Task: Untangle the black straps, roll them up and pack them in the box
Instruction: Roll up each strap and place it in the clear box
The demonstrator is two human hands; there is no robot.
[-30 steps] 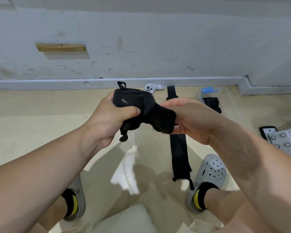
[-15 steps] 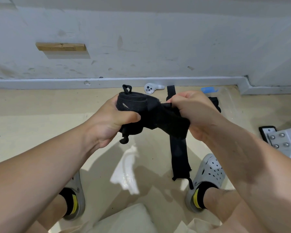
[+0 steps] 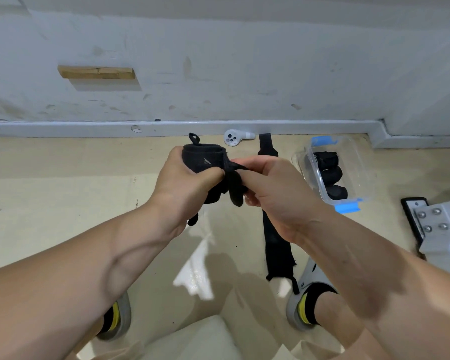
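We held the rolled strap point(image 3: 203, 161) in mid-air, our left hand point(image 3: 190, 178) curled tight round it and our right hand point(image 3: 276, 193) pinching its loose end. Below, a flat strap point(image 3: 276, 242) lay on the floor. Right of it, the clear box point(image 3: 348, 157) held rolled straps point(image 3: 329, 175). A white controller point(image 3: 234, 137) lay by the wall.

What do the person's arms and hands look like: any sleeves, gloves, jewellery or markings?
Both forearms are bare, with no sleeves in view. The left hand and right hand wear no gloves; no rings, watch or wristband show.
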